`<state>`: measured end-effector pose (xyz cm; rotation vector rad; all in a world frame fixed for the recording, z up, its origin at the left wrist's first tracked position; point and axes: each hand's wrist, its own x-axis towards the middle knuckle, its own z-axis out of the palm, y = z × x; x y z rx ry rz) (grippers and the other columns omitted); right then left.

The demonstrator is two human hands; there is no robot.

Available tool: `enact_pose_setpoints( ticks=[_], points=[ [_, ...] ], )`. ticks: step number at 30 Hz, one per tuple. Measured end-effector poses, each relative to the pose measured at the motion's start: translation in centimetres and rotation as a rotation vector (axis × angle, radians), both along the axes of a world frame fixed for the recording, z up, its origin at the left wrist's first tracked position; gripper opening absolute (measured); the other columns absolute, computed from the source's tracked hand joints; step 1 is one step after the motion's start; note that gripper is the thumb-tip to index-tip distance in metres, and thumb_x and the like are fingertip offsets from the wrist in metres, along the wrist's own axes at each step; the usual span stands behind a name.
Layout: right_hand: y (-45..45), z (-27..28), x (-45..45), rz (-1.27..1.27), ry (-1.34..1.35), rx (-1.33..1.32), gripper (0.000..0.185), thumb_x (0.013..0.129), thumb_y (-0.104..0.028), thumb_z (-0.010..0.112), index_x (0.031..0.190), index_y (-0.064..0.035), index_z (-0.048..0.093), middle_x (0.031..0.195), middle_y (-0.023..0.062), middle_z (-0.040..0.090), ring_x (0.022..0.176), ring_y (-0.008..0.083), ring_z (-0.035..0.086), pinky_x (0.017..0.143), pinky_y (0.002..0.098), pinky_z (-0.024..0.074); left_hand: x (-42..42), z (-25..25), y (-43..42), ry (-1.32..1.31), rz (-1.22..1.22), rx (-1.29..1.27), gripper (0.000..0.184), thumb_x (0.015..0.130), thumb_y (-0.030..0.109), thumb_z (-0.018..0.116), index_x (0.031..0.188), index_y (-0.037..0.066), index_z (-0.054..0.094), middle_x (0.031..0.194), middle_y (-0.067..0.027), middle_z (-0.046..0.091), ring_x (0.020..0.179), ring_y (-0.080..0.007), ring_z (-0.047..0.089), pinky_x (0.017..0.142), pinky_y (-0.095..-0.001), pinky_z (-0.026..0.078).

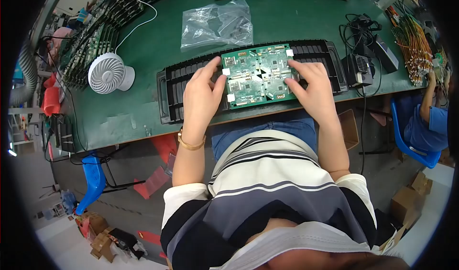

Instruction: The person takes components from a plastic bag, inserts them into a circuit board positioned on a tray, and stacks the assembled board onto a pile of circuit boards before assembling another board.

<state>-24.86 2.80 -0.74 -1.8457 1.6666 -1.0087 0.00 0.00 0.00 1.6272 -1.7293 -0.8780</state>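
Observation:
A green circuit board (248,81) with white pads near its corners lies over a black slotted rack (172,86) at the table's front edge. My left hand (204,90) is at the board's left edge, thumb and index finger apart and their tips by the rim. At the right edge is my right hand (311,86), its thumb and index finger likewise spread against the board. Both hands hold the board between them. Behind the rack lies a clear plastic bag (217,25).
A white fan (111,74) stands at the left, near rows of upright boards (93,47). Black power adapters (358,69) and cables lie at the right, beside bundled orange wires (412,50). Another person (428,121) sits at the far right.

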Motion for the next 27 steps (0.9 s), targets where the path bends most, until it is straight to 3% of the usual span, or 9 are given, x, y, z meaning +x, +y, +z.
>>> enact_pose_setpoints(
  ticks=[4,9,15,19,22,24,26,27],
  points=[
    [0.6,-0.8,0.6,-0.026,0.291,-0.236,0.040,0.076,-0.014,0.074,0.114,-0.0055,0.065,0.108,0.0091,0.062,0.096,0.0232,0.053,0.082,0.0311,0.0451,-0.5,-0.2,1.6,-0.225,0.057,-0.280,0.033,0.081,0.017,0.071,0.110,0.005,0.063,0.104,-0.0089,0.066,0.084,-0.0240,0.061,0.091,-0.0351,0.043],
    [-0.5,-2.1,1.2,-0.054,0.162,-0.257,0.036,0.076,-0.013,0.075,0.109,-0.0038,0.065,0.104,0.0085,0.061,0.094,0.0230,0.053,0.081,0.0316,0.0453,-1.8,-1.9,2.4,-0.242,-0.034,-0.389,0.030,0.080,0.016,0.071,0.107,0.005,0.063,0.101,-0.0084,0.066,0.085,-0.0249,0.060,0.092,-0.0366,0.042],
    [-0.7,-2.5,1.3,-0.062,0.220,-0.315,0.032,0.076,-0.012,0.074,0.106,-0.0030,0.065,0.103,0.0084,0.060,0.093,0.0232,0.053,0.080,0.0318,0.0454,-1.3,-1.2,2.2,-0.390,-0.078,-0.486,0.031,0.081,0.014,0.069,0.108,0.002,0.062,0.107,-0.0122,0.063,0.093,-0.0270,0.059,0.093,-0.0380,0.043],
    [-0.7,-3.1,1.4,-0.085,0.095,-0.291,0.029,0.079,-0.016,0.073,0.103,-0.0036,0.065,0.101,0.0076,0.058,0.093,0.0229,0.053,0.079,0.0323,0.0456,-0.2,1.4,-2.9,-0.333,-0.174,-0.612,0.029,0.082,0.008,0.064,0.109,0.002,0.061,0.114,-0.0165,0.059,0.100,-0.0322,0.057,0.092,-0.0387,0.046],
    [-0.7,-3.8,1.5,-0.099,0.106,-0.309,0.029,0.079,-0.014,0.072,0.104,-0.0032,0.065,0.104,0.0085,0.059,0.095,0.0234,0.053,0.080,0.0318,0.0455,0.9,1.0,-10.8,-0.452,-0.256,-0.655,0.025,0.083,0.002,0.059,0.107,0.000,0.065,0.113,-0.0138,0.063,0.097,-0.0337,0.060,0.089,-0.0367,0.048],
    [-0.7,-4.0,1.4,-0.113,0.117,-0.320,0.029,0.079,-0.012,0.072,0.105,-0.0029,0.065,0.107,0.0094,0.059,0.096,0.0239,0.053,0.080,0.0314,0.0453,1.7,-0.2,-16.0,-0.667,-0.477,-0.352,0.023,0.080,0.004,0.061,0.102,-0.002,0.067,0.106,-0.0113,0.066,0.087,-0.0287,0.062,0.081,-0.0336,0.049],
    [-0.6,-3.6,1.2,-0.104,0.088,-0.320,0.028,0.079,-0.012,0.071,0.105,-0.0028,0.065,0.109,0.0099,0.059,0.098,0.0246,0.053,0.082,0.0319,0.0455,0.5,0.7,-18.1,-0.687,-0.614,0.023,0.023,0.080,0.010,0.065,0.100,-0.001,0.069,0.099,-0.0073,0.070,0.076,-0.0216,0.060,0.074,-0.0310,0.049],
    [-0.6,-3.3,1.1,-0.089,0.063,-0.308,0.028,0.080,-0.012,0.071,0.105,-0.0027,0.065,0.110,0.0104,0.059,0.100,0.0252,0.053,0.083,0.0324,0.0457,0.4,0.2,-18.5,-0.693,-0.614,0.018,0.023,0.080,0.010,0.065,0.100,-0.001,0.069,0.099,-0.0073,0.070,0.076,-0.0216,0.060,0.074,-0.0310,0.049]
  ],
)
